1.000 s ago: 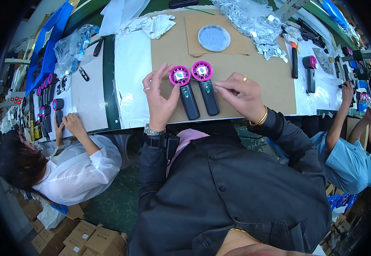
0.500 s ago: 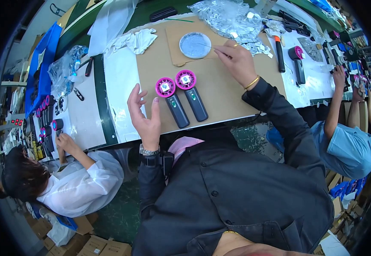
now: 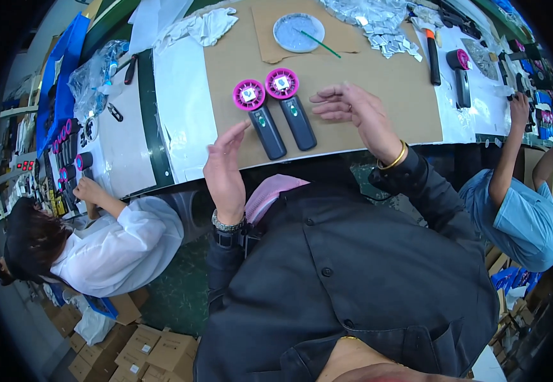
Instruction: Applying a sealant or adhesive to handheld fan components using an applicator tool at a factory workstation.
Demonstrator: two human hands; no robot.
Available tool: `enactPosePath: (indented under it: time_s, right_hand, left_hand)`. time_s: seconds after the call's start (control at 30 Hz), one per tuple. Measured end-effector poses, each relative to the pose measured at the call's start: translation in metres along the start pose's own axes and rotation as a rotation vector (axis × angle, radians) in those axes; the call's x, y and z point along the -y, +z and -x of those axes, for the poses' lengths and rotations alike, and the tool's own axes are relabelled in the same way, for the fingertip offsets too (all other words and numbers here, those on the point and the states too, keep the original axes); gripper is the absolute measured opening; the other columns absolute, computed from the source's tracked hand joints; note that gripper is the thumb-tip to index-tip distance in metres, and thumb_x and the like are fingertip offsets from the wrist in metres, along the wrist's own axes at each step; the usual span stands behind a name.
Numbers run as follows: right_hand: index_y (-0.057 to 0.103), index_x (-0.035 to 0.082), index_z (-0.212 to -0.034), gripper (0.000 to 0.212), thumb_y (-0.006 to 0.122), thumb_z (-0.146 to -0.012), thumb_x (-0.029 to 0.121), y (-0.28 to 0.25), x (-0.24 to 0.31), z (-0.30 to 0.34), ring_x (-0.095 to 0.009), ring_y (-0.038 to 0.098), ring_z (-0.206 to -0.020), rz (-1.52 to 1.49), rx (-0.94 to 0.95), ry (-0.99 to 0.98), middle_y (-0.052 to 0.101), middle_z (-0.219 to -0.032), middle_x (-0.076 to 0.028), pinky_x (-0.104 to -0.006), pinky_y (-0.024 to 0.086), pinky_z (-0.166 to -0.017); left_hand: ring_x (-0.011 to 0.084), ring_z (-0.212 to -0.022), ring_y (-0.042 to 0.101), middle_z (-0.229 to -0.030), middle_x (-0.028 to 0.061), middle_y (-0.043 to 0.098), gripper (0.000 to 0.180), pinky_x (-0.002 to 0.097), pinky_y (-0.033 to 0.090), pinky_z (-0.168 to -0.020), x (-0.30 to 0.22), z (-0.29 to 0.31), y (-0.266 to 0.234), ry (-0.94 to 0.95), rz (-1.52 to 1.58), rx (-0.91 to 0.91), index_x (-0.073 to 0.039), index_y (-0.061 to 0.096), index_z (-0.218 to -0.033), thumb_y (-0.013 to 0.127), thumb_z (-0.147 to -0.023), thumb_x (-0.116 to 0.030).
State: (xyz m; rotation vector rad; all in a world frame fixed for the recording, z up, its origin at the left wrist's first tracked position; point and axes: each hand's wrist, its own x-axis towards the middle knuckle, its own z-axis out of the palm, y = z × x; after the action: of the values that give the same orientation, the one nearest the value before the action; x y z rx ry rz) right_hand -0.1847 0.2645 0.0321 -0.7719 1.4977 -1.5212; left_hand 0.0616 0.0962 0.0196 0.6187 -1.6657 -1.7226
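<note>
Side by side on the brown board lie two handheld devices with round magenta heads and dark grey handles, the left device (image 3: 272, 143) and the right device (image 3: 302, 135). Each head carries a white square with a bluish-grey smear in its middle. My left hand (image 3: 226, 178) is open, its fingertips close beside the left device's handle. To the right of the other device, my right hand (image 3: 367, 121) is open too, fingers stretched out and apart from it. A round dish (image 3: 283, 41) of grey paste stands beyond them, and a thin green stick (image 3: 324, 46) rests in it over the rim.
A white cloth (image 3: 203, 28) lies at the back left. Small silvery squares (image 3: 392, 43) are piled at the back right, near an orange-and-black tool (image 3: 433, 60). Co-workers sit on both sides, one in a white top (image 3: 123, 248), the other in blue (image 3: 521, 219).
My right hand has let go of the green stick, left in the dish, and come back beside the devices. My left hand has turned inward toward the left handle. The view has shifted.
</note>
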Motion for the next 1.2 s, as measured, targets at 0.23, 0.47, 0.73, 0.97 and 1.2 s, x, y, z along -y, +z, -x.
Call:
enactPosePath:
  time_s: [0.23,0.47,0.73,0.97,1.2]
  right_hand:
    - [0.051,-0.01,-0.141,0.076,0.016,-0.114,0.052,0.01,0.011,0.017,-0.033,0.063,-0.127,-0.769,-0.016,0.199,0.062,-0.138,-0.027,-0.0453,0.046,-0.116]
    - [0.056,-0.004,-0.14,0.065,0.027,-0.115,0.048,0.008,-0.003,0.014,-0.028,0.06,-0.131,-0.166,-0.001,-0.015,0.061,-0.142,-0.02,-0.043,0.046,-0.114]
    - [0.058,0.002,-0.139,0.052,0.038,-0.115,0.043,0.045,-0.015,0.001,-0.021,0.057,-0.132,-0.006,0.101,-0.083,0.06,-0.143,-0.014,-0.0402,0.044,-0.114]
    - [0.051,0.003,-0.135,0.046,0.039,-0.115,0.043,0.078,-0.029,-0.033,-0.021,0.054,-0.136,-0.11,0.128,-0.108,0.059,-0.143,-0.014,-0.0409,0.042,-0.117]
    - [0.05,0.004,-0.133,0.045,0.042,-0.114,0.044,0.148,-0.028,-0.08,-0.02,0.055,-0.132,-0.185,0.173,-0.022,0.061,-0.134,-0.011,-0.041,0.044,-0.114]
  left_hand:
    - [0.0404,-0.146,0.046,-0.153,0.0327,0.047,0.09,0.0512,0.029,-0.128,-0.022,0.003,0.021,-0.228,0.706,-0.056,0.008,0.049,-0.149,0.014,-0.109,-0.065]
    - [0.0326,-0.143,0.046,-0.151,0.0212,0.047,0.066,0.0448,0.032,-0.124,-0.006,0.011,0.02,-0.097,-0.035,-0.108,0.002,0.057,-0.146,0.028,-0.115,-0.048]
    - [0.0293,-0.142,0.043,-0.153,0.0138,0.039,0.052,0.0436,0.034,-0.119,0.001,-0.003,0.033,0.033,-0.307,0.069,-0.003,0.066,-0.137,0.039,-0.115,-0.041]
    - [0.0315,-0.139,0.046,-0.147,0.0166,0.045,0.052,0.0429,0.035,-0.118,0.001,-0.015,0.012,0.15,-0.581,-0.017,0.0,0.067,-0.134,0.039,-0.115,-0.039]
    - [0.0332,-0.131,0.052,-0.139,0.0198,0.053,0.05,0.0425,0.037,-0.115,0.009,-0.031,-0.033,0.225,-0.663,-0.199,0.002,0.067,-0.131,0.039,-0.115,-0.035]
